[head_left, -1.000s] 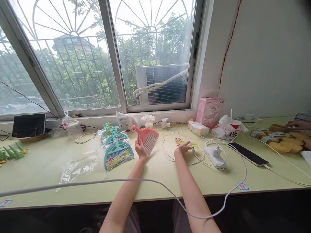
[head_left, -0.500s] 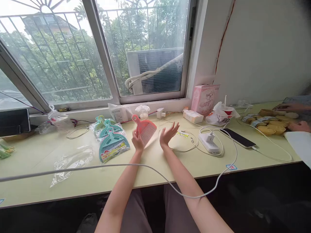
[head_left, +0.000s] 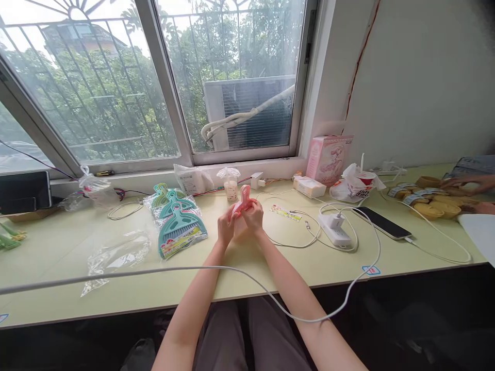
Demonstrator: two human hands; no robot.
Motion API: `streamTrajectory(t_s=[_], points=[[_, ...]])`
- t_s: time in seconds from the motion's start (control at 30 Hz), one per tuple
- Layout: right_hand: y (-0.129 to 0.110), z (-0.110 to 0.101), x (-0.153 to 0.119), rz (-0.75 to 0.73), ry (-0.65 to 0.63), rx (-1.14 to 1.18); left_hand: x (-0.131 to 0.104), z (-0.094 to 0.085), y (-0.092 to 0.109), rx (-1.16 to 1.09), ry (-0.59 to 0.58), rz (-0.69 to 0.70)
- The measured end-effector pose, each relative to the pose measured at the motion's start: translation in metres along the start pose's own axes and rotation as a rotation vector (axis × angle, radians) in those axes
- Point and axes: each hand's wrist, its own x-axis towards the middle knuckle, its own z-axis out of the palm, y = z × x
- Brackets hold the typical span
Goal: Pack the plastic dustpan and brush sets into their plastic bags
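A small pink dustpan-and-brush set (head_left: 245, 194) stands on end over the table, its ringed handle pointing up. My left hand (head_left: 225, 228) grips its left side, and my right hand (head_left: 254, 218) is closed around its right side, thumbs near the handle's base. The fingers hide much of the set, bristles included. To the left lie several similar sets in clear wrappers, a teal one (head_left: 178, 225) in front and a green one (head_left: 161, 190) at the back. An empty clear wrapper (head_left: 119, 252) lies nearer the table's front.
A white cable (head_left: 240, 272) loops across in front of my forearms. On the right are a power strip (head_left: 334, 231), a phone (head_left: 381, 222) and a label strip (head_left: 285, 212). A lidded cup (head_left: 231, 188) stands behind my hands. Another person's hand (head_left: 474, 184) is by yarn balls at far right.
My right hand, open and apart before, has closed on the pink set. The set has turned and shifted right, so its bristles no longer face me. The label strip is now uncovered.
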Motion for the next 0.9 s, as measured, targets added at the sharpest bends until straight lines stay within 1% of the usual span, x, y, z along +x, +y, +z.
streamTrajectory(t_s=[0.1, 0.17, 0.23, 0.3, 0.37, 0.47, 0.53, 0.6, 0.67, 0.7, 0.73, 0.77, 0.83, 0.87, 0.9], points=[[-0.009, -0.003, 0.002, 0.017, -0.036, 0.055, 0.004, -0.002, 0.005, -0.116, 0.042, -0.011], [-0.016, -0.003, 0.003, 0.028, -0.029, 0.057, 0.006, -0.004, 0.007, -0.197, 0.08, -0.009], [-0.024, -0.002, 0.004, 0.029, -0.024, 0.051, 0.009, -0.004, 0.007, -0.271, 0.135, -0.018], [-0.029, -0.002, 0.008, 0.033, -0.05, 0.049, 0.011, -0.004, 0.006, -0.317, 0.181, -0.036], [-0.032, -0.004, 0.013, 0.058, -0.095, 0.072, 0.012, -0.003, 0.005, -0.319, 0.196, -0.049], [-0.034, -0.007, 0.019, 0.109, -0.161, 0.142, 0.011, 0.001, 0.005, -0.278, 0.181, -0.043], [-0.037, -0.009, 0.021, 0.122, -0.175, 0.172, 0.011, 0.004, 0.007, -0.258, 0.174, -0.03], [-0.043, -0.014, 0.019, 0.151, -0.162, 0.189, 0.015, 0.003, 0.006, -0.25, 0.211, -0.075], [-0.053, -0.024, 0.016, 0.215, -0.179, 0.255, 0.022, -0.008, -0.001, -0.237, 0.319, -0.184], [-0.058, -0.033, 0.015, 0.247, -0.194, 0.304, 0.026, -0.016, -0.006, -0.227, 0.394, -0.251], [-0.063, -0.045, 0.015, 0.265, -0.213, 0.365, 0.03, -0.026, -0.012, -0.22, 0.445, -0.291], [-0.067, -0.058, 0.015, 0.252, -0.194, 0.4, 0.034, -0.036, -0.019, -0.218, 0.478, -0.318], [-0.074, -0.088, 0.021, 0.183, -0.124, 0.369, 0.038, -0.052, -0.032, -0.222, 0.506, -0.34], [-0.076, -0.102, 0.026, 0.155, -0.127, 0.321, 0.039, -0.056, -0.037, -0.226, 0.511, -0.35], [-0.077, -0.116, 0.032, 0.139, -0.167, 0.248, 0.038, -0.057, -0.04, -0.232, 0.483, -0.362]])
